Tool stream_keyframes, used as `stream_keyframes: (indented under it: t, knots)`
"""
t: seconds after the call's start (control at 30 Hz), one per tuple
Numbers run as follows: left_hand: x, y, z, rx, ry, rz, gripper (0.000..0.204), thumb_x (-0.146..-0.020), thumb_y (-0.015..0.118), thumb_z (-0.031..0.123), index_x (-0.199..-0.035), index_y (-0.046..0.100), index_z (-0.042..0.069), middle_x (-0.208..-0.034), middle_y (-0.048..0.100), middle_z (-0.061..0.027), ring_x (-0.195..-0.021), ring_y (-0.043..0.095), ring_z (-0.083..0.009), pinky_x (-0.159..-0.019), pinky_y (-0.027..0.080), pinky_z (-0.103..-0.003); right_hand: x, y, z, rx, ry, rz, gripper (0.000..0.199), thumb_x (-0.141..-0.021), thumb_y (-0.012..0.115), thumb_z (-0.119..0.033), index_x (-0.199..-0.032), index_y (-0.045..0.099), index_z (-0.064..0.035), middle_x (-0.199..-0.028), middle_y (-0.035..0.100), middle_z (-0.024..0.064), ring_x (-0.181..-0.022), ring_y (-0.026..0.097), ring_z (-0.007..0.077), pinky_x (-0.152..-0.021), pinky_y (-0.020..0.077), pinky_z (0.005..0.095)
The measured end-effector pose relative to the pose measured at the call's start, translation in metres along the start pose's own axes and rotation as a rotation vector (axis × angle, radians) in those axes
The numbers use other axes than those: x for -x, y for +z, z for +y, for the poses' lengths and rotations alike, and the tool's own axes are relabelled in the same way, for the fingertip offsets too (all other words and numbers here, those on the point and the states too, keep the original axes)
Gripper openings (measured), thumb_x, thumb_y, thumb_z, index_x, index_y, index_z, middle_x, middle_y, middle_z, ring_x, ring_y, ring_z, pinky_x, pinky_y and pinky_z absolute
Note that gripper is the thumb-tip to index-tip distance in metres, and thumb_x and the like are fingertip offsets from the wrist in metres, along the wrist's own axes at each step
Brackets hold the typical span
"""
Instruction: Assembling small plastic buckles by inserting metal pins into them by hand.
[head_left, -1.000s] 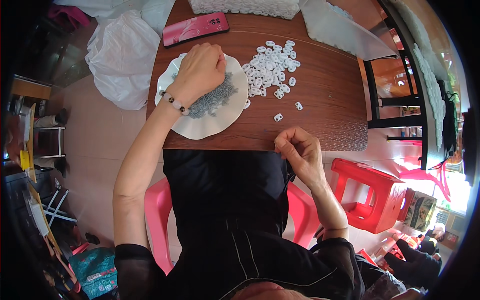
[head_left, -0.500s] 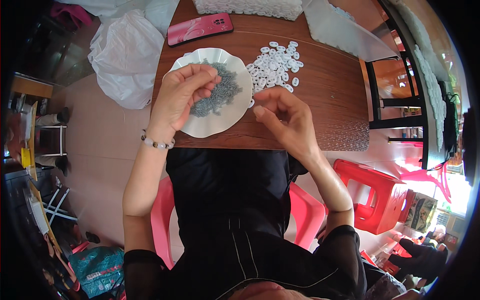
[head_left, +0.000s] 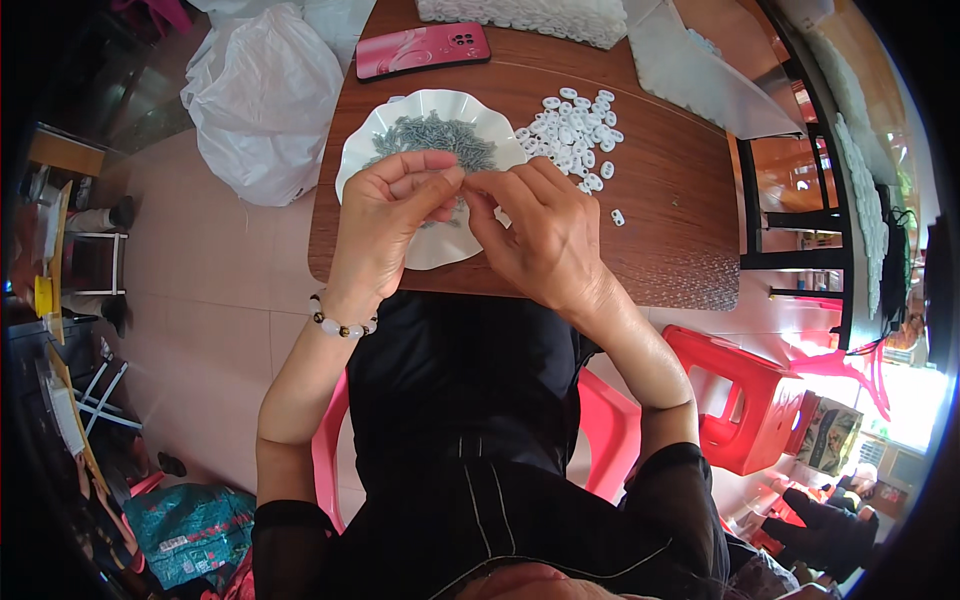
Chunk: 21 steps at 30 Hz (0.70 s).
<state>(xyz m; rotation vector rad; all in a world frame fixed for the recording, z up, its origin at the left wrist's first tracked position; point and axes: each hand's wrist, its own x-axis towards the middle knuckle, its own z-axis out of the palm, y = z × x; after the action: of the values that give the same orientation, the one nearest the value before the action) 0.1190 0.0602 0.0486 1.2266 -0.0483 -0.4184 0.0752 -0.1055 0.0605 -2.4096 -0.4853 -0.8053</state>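
Note:
My left hand (head_left: 395, 205) and my right hand (head_left: 545, 230) meet fingertip to fingertip above the near side of a white scalloped plate (head_left: 440, 255). Both are pinched closed. Whatever lies between the fingertips is too small and covered to make out. On the plate is a heap of small grey screw-like pieces (head_left: 440, 135). To its right, a loose pile of white oval plastic pieces (head_left: 575, 130), each with two holes, spreads over the brown table (head_left: 670, 240). One white oval piece (head_left: 617, 217) lies apart, just right of my right hand.
A pink phone (head_left: 425, 50) lies behind the plate. At the back stand a block of stacked white pieces (head_left: 525, 18) and a translucent white bin (head_left: 690, 80). A white plastic bag (head_left: 262, 110) is left of the table; a red stool (head_left: 745, 405) stands at the right.
My right hand has moved left and closed in a pinch against my left fingertips. My left hand has shifted right and slightly nearer. A single white piece now shows beside my right hand.

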Motion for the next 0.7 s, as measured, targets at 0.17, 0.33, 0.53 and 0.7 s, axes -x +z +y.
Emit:
stream_keyframes:
  t: [0.17, 0.33, 0.53, 0.7]
  knots:
    - [0.003, -0.002, 0.002, -0.107, 0.03, 0.017, 0.027, -0.087, 0.068, 0.011, -0.109, 0.064, -0.003, -0.082, 0.068, -0.0048, -0.07, 0.059, -0.0057, -0.065, 0.047, -0.02, -0.004, -0.001, 0.009, -0.189, 0.153, -0.048, 0.015, -0.077, 0.068, -0.004, -0.092, 0.068, -0.0053, -0.07, 0.061, 0.0066, -0.06, 0.06, 0.0212, -0.05, 0.0475, 0.0303]
    - [0.011, -0.006, 0.004, -0.099, -0.003, -0.059, 0.032, -0.091, 0.066, 0.018, -0.116, 0.061, 0.0, -0.085, 0.067, -0.0024, -0.071, 0.055, -0.0046, -0.066, 0.044, -0.018, -0.001, 0.001, 0.016, -0.087, 0.208, -0.206, 0.016, -0.08, 0.068, -0.005, -0.096, 0.069, -0.0033, -0.074, 0.065, 0.0098, -0.064, 0.064, 0.0183, -0.057, 0.0507, 0.0277]
    - [0.018, 0.011, 0.007, -0.15, -0.047, -0.193, 0.031, -0.092, 0.063, 0.016, -0.117, 0.056, 0.0, -0.079, 0.065, -0.0024, -0.069, 0.054, -0.0042, -0.062, 0.043, -0.019, 0.006, -0.034, -0.001, -0.669, 0.606, -0.373, 0.015, -0.088, 0.065, -0.008, -0.097, 0.067, 0.0036, -0.081, 0.068, 0.006, -0.077, 0.063, 0.0079, -0.063, 0.0496, 0.0225]
    - [0.028, 0.023, 0.004, -0.261, -0.093, -0.28, 0.032, -0.091, 0.065, 0.019, -0.116, 0.054, 0.002, -0.078, 0.065, -0.0004, -0.067, 0.053, -0.0034, -0.06, 0.043, -0.018, 0.028, -0.049, -0.003, -0.757, 0.674, -0.378, 0.011, -0.088, 0.064, -0.002, -0.096, 0.066, 0.0051, -0.087, 0.066, 0.0062, -0.082, 0.063, 0.0087, -0.066, 0.0501, 0.0224]
